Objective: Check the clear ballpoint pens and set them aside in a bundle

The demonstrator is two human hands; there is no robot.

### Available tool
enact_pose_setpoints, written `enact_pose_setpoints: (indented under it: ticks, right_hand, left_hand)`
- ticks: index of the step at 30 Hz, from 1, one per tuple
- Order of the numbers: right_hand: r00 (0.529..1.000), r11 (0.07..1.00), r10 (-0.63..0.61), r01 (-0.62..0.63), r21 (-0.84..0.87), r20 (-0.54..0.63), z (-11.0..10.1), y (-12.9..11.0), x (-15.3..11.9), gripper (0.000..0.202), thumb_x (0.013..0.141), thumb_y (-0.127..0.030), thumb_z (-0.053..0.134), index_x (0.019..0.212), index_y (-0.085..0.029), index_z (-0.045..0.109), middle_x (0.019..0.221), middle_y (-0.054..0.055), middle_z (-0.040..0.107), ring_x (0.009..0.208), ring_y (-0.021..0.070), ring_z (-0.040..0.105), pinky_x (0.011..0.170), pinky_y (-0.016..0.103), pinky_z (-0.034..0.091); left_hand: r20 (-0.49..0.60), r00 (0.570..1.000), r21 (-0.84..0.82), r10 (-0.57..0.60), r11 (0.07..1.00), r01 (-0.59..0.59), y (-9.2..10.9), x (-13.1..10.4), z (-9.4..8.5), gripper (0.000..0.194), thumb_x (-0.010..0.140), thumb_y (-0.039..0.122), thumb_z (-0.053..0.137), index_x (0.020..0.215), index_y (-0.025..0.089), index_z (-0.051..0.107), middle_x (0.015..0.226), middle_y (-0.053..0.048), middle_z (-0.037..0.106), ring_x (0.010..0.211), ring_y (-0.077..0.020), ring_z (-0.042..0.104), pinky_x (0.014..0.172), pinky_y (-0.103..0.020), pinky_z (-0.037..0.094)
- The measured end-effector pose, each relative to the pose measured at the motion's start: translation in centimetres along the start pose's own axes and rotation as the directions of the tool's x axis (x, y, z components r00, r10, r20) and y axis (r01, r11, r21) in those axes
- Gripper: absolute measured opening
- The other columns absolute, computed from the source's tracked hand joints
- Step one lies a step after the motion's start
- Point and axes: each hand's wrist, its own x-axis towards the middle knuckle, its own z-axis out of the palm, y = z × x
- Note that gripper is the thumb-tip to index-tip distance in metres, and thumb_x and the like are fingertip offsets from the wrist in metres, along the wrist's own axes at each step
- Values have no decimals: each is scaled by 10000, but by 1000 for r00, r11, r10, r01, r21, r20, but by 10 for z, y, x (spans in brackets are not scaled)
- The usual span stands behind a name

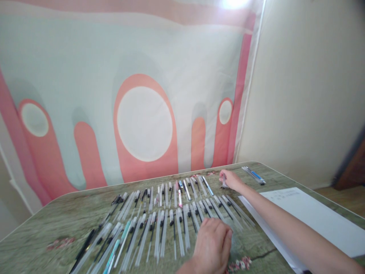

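Translucent plastic piece (224,181) stands near-upright in the right hand's (231,180) pinch, right of the blue-and-white pen (208,185), curled left hand's (213,240) hold unclear.

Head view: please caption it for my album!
Rows of pens on a table, left hand near, right hand farther.

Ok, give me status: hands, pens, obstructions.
Right hand pinching small translucent item; left hand by pens. Pens laid in rows. Right forearm partly hides paper.
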Motion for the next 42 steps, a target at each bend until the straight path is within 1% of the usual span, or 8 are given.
enact_pose_setpoints:
  ticks: [6,15,21,25,31,34,36,42]
  right_hand:
    - [998,996,66,-67,53,10,26,-12,28,101,696,-156,616,785,-167,570,659,-9,603,594,107,528,569,220,380]
    - [990,980,108,-121,159,86,31,-19,32,261,861,-301,480,1076,-159,526,1073,66,552,885,160,564,755,356,481]
    - [992,941,106,-121,316,66,18,-28,24,125,794,-253,569,842,-138,577,775,17,598,720,134,563,682,303,457]
    - [997,873,74,-83,481,38,7,-45,9,116,715,-203,615,801,-173,542,687,-11,579,680,129,546,662,270,432]
    - [986,661,6,-127,739,164,-7,-84,-57,244,773,-339,565,972,-208,508,799,15,628,735,127,603,665,268,484]
    - [916,179,-35,-387,905,399,-10,-101,-93,256,706,-262,671,919,-231,533,757,-18,630,689,104,612,671,251,498]
    - [878,15,-60,-476,880,476,-10,-109,-111,250,679,-214,700,877,-232,548,733,-32,633,679,94,615,664,229,503]
    - [885,-67,-29,-466,882,466,-3,-120,-132,238,664,-168,709,836,-245,565,733,-36,641,714,102,620,662,210,513]
  left_hand:
    - [9,999,4,37,999,-37,-3,-1,3,164,839,189,360,812,177,522,764,-61,575,744,-170,517,706,-324,377]
    - [36,998,-10,56,998,-55,-7,-1,5,168,836,197,364,840,177,530,778,-61,575,755,-166,510,718,-329,378]
    - [18,999,-69,29,997,-28,-4,-2,0,171,842,197,369,862,181,537,788,-56,581,769,-170,514,748,-346,384]
    - [-65,990,-195,-125,975,110,-7,-1,-4,182,863,207,363,929,189,532,850,-56,584,812,-163,520,766,-330,404]
    - [-228,927,-416,-298,891,184,-18,7,-5,181,866,223,398,1004,178,507,913,-54,551,848,-142,527,772,-298,429]
    - [-296,894,-443,-336,878,183,-20,10,-7,164,845,215,445,983,167,520,915,-52,550,850,-141,527,774,-298,428]
    - [-306,878,-449,-367,869,207,-21,11,-8,152,834,217,468,961,167,533,900,-47,555,833,-139,527,759,-293,431]
    - [-312,847,-458,-431,849,263,-27,11,-4,146,791,219,535,923,157,544,860,-39,559,775,-128,527,724,-282,439]
